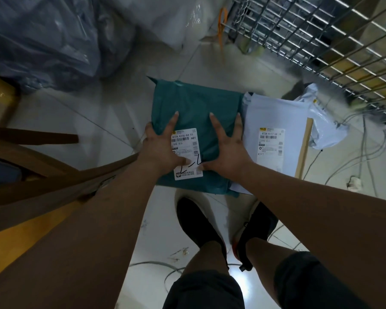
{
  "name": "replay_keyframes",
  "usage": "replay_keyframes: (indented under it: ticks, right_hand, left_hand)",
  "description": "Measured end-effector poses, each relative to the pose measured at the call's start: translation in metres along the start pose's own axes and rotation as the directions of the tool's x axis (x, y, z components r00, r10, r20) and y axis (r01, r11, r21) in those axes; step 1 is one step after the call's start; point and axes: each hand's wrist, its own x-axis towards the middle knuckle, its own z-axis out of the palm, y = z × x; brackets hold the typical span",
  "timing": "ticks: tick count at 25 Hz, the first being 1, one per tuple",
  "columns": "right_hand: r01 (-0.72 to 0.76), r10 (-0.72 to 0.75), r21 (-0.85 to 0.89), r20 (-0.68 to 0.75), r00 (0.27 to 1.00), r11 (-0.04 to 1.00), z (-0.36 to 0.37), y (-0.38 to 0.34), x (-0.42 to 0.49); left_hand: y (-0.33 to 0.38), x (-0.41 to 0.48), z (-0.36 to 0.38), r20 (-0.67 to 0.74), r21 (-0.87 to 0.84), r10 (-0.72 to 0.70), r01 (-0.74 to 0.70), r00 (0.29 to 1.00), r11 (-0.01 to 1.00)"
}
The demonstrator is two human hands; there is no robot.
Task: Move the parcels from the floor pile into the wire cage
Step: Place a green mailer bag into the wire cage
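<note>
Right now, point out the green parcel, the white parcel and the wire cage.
green parcel (194,103), head view, bare face above its label
white parcel (276,114), head view, bare face above its label
wire cage (316,39), head view, mesh wall

One teal parcel (194,103), two white parcels (274,117) (323,123), one wire cage (321,39), two hands (163,148) (226,150).
</note>
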Motion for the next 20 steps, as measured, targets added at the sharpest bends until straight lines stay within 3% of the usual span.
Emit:
replay_keyframes:
  ticks: [5, 12, 20]
  right_hand:
    - [0.017, -0.015, 0.106, -0.02, 1.0, 0.994, 0.0, -0.007, 0.002]
    - [0.051, -0.044, 0.114, -0.063, 0.997, 0.992, -0.006, -0.018, -0.004]
    - [0.06, -0.045, 0.163, -0.096, 0.994, 0.985, -0.034, -0.04, -0.02]
  left_hand:
    - [0.001, 0.002, 0.003, -0.053, -0.062, -0.036, 0.033, 0.998, 0.998]
    - [0.01, -0.016, -0.003, -0.119, -0.094, -0.046, 0.035, 0.992, 0.995]
    - [0.03, -0.036, -0.036, -0.18, -0.025, -0.047, 0.043, 0.983, 0.999]
